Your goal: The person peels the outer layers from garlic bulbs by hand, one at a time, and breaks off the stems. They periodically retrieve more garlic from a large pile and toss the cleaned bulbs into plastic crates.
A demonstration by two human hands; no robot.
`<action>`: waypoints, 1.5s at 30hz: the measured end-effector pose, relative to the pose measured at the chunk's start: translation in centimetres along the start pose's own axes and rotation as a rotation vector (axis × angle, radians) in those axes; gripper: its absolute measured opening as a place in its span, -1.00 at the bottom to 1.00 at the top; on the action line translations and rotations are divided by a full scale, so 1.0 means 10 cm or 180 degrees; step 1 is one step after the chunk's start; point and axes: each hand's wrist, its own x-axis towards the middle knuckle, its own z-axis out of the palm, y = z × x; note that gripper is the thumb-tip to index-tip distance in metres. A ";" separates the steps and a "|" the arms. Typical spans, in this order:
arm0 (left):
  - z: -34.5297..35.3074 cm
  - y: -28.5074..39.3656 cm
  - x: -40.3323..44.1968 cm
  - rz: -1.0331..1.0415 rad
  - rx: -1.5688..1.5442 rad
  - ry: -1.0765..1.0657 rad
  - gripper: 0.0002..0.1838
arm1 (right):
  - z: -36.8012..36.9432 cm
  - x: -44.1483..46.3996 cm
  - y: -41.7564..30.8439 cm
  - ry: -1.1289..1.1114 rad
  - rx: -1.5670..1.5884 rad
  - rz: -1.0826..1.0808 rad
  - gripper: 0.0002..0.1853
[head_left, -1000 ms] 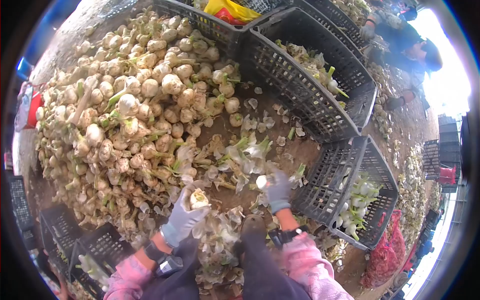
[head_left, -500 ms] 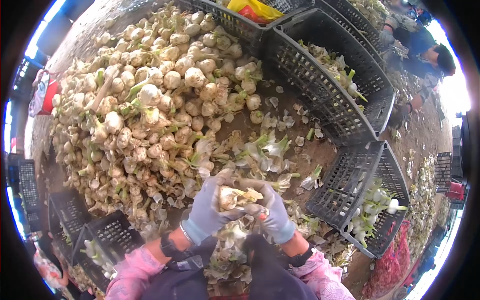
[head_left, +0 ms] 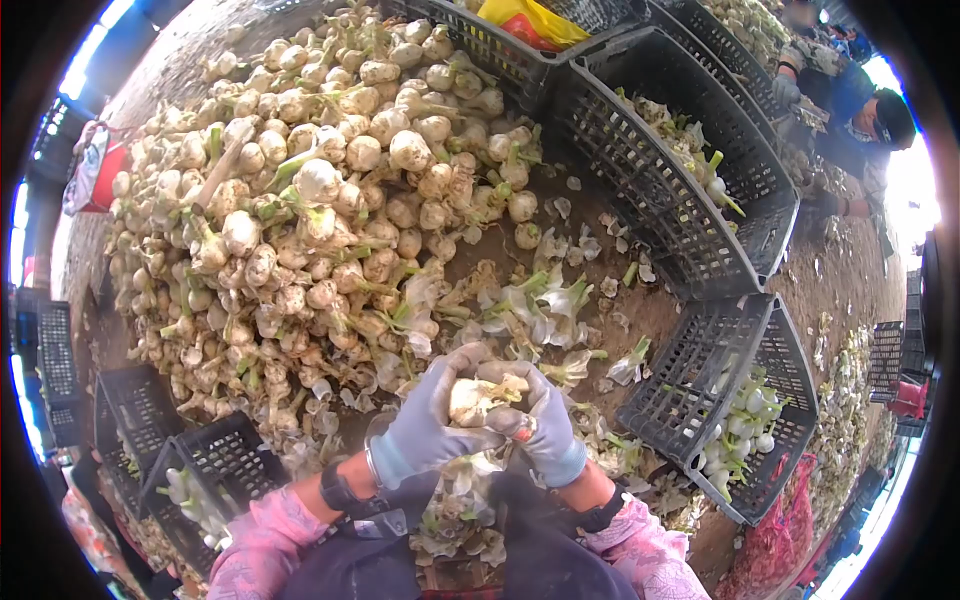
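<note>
Between my gloved hands is one garlic bulb [head_left: 468,402], soil-stained, its short trimmed top pointing right. My left hand [head_left: 425,415] is curled around the bulb from the left. From the other side my right hand [head_left: 545,418] pinches the bulb's stem end, thumb and fingers pressed on it. Beyond my hands rises a large heap of unpeeled garlic bulbs [head_left: 300,220]. Loose peeled skins and leaves [head_left: 545,305] litter the ground just past my fingers, and more skins [head_left: 465,515] lie in front of my lap.
At right, a tilted black crate [head_left: 700,365] holds clean white garlic bulbs [head_left: 745,430]. Behind it is a larger black crate [head_left: 660,170] with leafy scraps. Black crates [head_left: 225,460] also stand at lower left. A red net bag [head_left: 785,535] lies lower right. Another person [head_left: 850,110] works at upper right.
The view has shifted slightly, so the heap and crates sit a little further right. My hands have closed in more tightly around the garlic bulb.
</note>
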 end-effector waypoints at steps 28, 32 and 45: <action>-0.05 0.32 -0.04 -0.0804 -0.1901 -0.0205 -0.21 | -0.24 0.14 0.07 -0.0575 0.0408 -0.0139 -0.10; 0.09 0.39 -0.03 -0.0481 -0.1244 -0.0208 -0.33 | -0.07 0.14 0.03 -0.0875 0.0347 0.0116 0.23; 0.03 0.29 -0.05 0.0413 -0.1025 -0.0289 -0.71 | 0.16 0.10 -0.07 -0.1244 0.0336 0.0367 0.39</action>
